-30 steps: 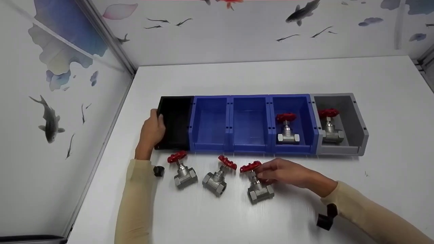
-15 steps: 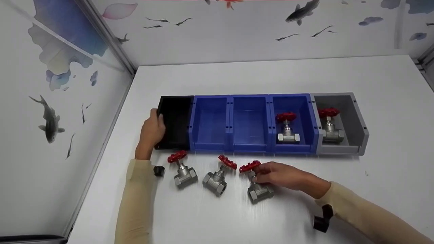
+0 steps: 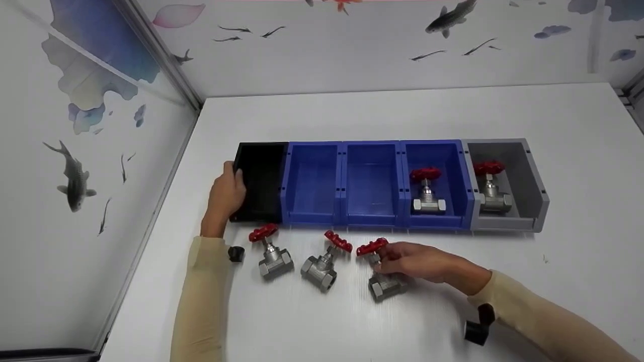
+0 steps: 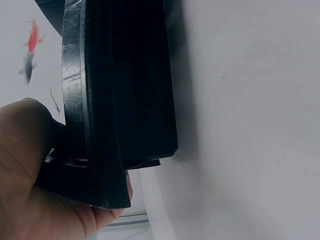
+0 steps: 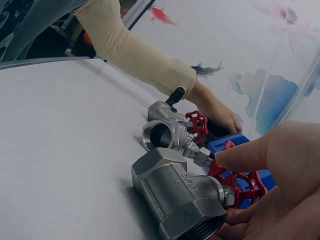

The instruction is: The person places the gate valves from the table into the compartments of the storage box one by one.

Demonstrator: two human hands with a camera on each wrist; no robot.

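With thumb and fingers, my left hand [image 3: 226, 195] grips the left wall of the black bin [image 3: 261, 144]; the left wrist view shows that bin's side wall [image 4: 145, 80] close up. My right hand [image 3: 427, 262] holds the rightmost loose valve [image 3: 385, 287] near its red handwheel and stem. This valve's steel body [image 5: 172, 192] still lies on the table, and the fingers partly cover its neck. In the right wrist view the thumb [image 5: 245, 156] is above the wheel, other fingers underneath. Left of it lie a second valve [image 3: 320, 269] and a third valve [image 3: 275, 262].
Blue bins [image 3: 314, 219] join the black bin in a row, ending in a grey bin [image 3: 534, 186]. One valve [image 3: 427, 201] stands in the rightmost blue bin, another valve [image 3: 495, 198] in the grey one. White printed walls [image 3: 322, 60] border the table at the back and left.
My right hand has shifted slightly left and down, closing its fingers around the rightmost valve. The left hand, the bins and the other valves keep their places.
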